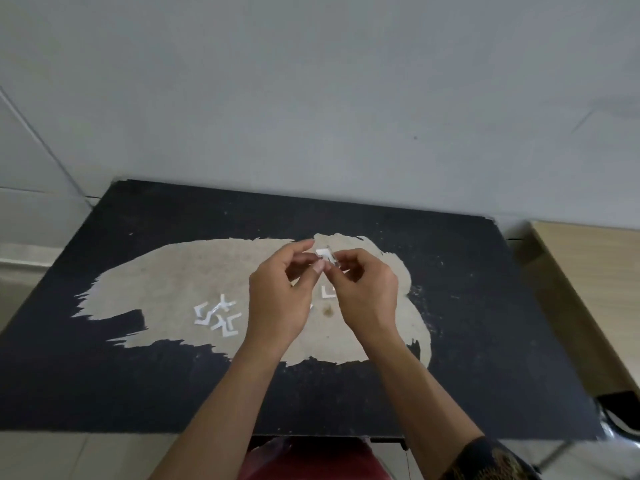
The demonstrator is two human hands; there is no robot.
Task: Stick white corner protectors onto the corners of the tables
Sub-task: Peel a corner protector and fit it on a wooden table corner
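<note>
Above the middle of a worn black table (pixel 485 306), my left hand (pixel 280 292) and my right hand (pixel 367 292) meet at the fingertips. Between them they pinch one small white corner protector (pixel 325 255) with a clear part. Several more white L-shaped protectors (pixel 218 315) lie in a loose pile on the bare tan patch to the left of my left hand. Another single protector (pixel 328 292) lies on the table just under my hands, partly hidden by them.
A grey wall rises right behind the table's far edge. A light wooden table (pixel 588 271) stands to the right, with a black chair (pixel 620 410) by its near side. Pale floor tiles show on the left.
</note>
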